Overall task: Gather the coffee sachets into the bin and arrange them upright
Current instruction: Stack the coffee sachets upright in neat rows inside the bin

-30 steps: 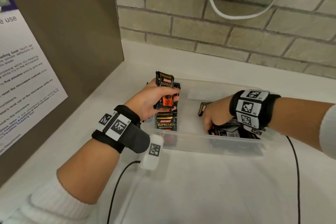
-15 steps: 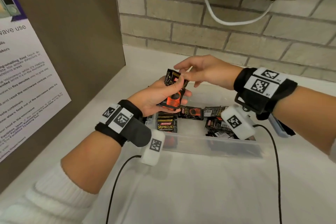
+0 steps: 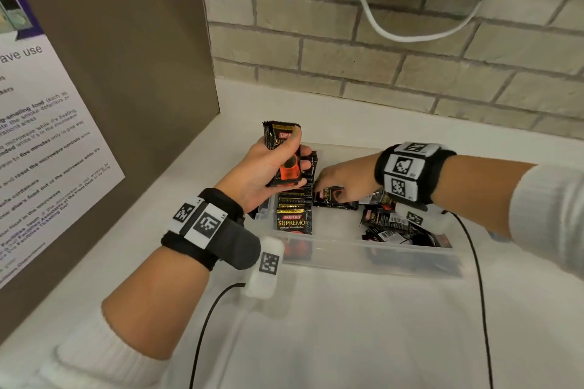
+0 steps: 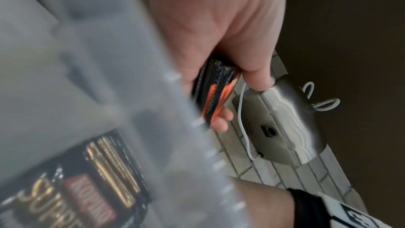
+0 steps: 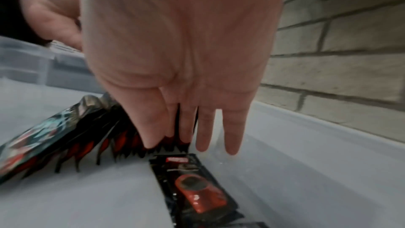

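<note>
While the clear bin sits on the white desk, here's how things stand:

Left hand: the left hand is up over the bin's left end, fingers and thumb curled round a small stack of sachets, holding it upright with the top sticking out above the thumb. The left wrist view shows several thin packs edge-on in that grip.

Right hand: the right hand is down inside the bin, palm down, fingers straight and close together. The tips reach the row of sachets; can't tell if they actually press on it. Not gripping anything as far as I can see.

Standing row: a row of sachets stands on edge against the bin's left end, gold lettering on the front one. From the right wrist view they lean.

Flat one: a single sachet lies flat on the bin floor just beside the row, under the right hand, orange cup print facing up.

Loose pile: more sachets are jumbled at the bin's right end, lying every which way.

Background: brick wall behind, a white cable hanging across it, and a printed notice on the brown panel to the left.
</note>
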Available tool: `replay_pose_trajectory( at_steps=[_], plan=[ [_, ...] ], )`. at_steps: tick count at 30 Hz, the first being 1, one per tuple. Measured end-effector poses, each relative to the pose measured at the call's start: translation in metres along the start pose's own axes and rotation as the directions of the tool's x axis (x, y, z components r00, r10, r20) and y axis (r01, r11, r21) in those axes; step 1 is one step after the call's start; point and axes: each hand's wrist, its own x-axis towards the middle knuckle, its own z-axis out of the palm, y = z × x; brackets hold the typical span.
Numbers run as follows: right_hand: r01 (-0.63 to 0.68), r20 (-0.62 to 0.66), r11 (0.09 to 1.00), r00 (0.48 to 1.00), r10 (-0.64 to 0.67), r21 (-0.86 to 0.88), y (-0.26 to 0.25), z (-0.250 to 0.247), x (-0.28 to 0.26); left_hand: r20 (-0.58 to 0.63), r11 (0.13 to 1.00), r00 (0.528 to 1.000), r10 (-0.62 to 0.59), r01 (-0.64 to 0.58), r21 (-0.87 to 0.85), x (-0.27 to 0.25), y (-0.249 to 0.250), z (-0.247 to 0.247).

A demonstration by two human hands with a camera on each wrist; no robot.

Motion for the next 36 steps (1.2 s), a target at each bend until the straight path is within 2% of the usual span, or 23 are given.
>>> replay_pose_trajectory(
  at_steps=[4,9,13,17,20,26,33,36],
  plan=[
    [0.070,0.038,0.981,0.997,-0.064,-0.182,-0.006,0.004,0.023,-0.008,0.999,1.000,-0.014,0.014,-0.041,0.002,-0.003,-0.003],
    [0.090,0.113,0.969,0.992,-0.065,-0.232,0.012,0.007,0.022,0.006,0.999,1.000,-0.028,0.028,-0.023,0.004,-0.004,-0.004],
    [0.013,0.236,0.965,0.970,0.052,-0.263,0.035,0.014,0.008,-0.001,0.999,1.000,-0.023,0.023,-0.034,0.005,-0.005,-0.004],
    [-0.125,0.237,0.977,0.957,0.165,-0.174,0.058,0.016,-0.011,-0.015,0.999,1.000,-0.023,0.023,-0.039,0.004,-0.004,-0.004],
    [-0.182,0.263,0.967,0.938,0.225,-0.180,0.067,0.022,-0.024,-0.022,0.999,0.999,-0.028,0.027,-0.037,0.003,-0.004,-0.002],
    [-0.209,0.081,0.975,0.973,0.215,-0.076,0.073,0.031,-0.030,-0.041,0.999,0.999,-0.025,0.023,-0.038,0.001,-0.001,0.001],
    [-0.177,0.014,0.984,0.984,0.177,0.004,0.077,0.032,-0.025,-0.047,0.999,0.999,-0.022,0.020,-0.040,-0.001,0.000,0.001],
    [-0.202,0.015,0.979,0.979,0.201,0.013,0.079,0.031,-0.025,-0.047,0.999,0.999,-0.019,0.018,-0.030,-0.002,0.001,0.001]
  ],
)
